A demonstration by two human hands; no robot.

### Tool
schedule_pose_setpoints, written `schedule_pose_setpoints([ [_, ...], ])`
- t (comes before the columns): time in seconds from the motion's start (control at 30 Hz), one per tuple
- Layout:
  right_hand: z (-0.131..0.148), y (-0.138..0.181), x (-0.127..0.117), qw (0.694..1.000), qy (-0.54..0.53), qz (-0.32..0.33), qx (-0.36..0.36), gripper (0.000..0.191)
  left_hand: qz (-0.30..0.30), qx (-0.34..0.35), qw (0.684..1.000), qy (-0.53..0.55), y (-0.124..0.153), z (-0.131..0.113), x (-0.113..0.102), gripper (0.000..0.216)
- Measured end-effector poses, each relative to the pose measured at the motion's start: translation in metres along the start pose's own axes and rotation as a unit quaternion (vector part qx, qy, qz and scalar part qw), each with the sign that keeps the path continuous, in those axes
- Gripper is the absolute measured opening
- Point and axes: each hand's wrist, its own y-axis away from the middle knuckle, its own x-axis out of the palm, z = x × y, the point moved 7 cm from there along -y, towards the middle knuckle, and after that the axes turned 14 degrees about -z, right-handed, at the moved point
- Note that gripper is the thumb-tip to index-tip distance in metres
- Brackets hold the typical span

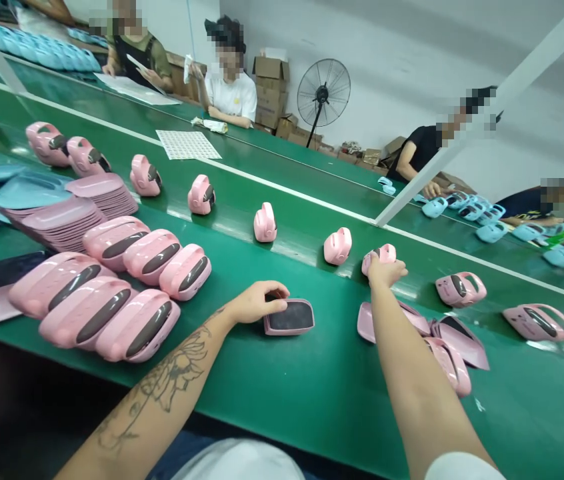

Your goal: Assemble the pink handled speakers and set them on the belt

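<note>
My left hand (258, 303) grips the left end of a pink plastic housing (289, 319) lying on the green tabletop, its dark flat face toward me. The thumb lies along its near edge and the fingers curl over the back. Stretched out to the far side, my right hand (386, 270) is closed around another pink housing (371, 259) in the row on the green strip; my fingers and wrist hide part of it. Below my right forearm lie mauve plastic covers (465, 343) and a pink housing with a handle (455, 370), partly hidden by the arm.
Pink housings (137, 327) with dark windows stand grouped on the left, beside stacked mauve covers (65, 223) and blue covers (27, 190). More housings (265, 223) form a spaced row. A white post (442, 153) rises beyond. Several people sit across, near a fan (323, 93).
</note>
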Motion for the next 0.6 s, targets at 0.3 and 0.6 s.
schedule_pose_setpoints([
  [0.3, 0.05, 0.033, 0.035, 0.962, 0.055, 0.165, -0.208, 0.042, 0.055, 0.003, 0.996, -0.066, 0.001, -0.001, 0.014, 0.032],
  [0.6, 0.09, 0.094, 0.005, 0.917, -0.009, 0.331, -0.223, 0.043, -0.078, 0.076, 0.99, -0.084, 0.003, -0.011, -0.005, 0.082],
])
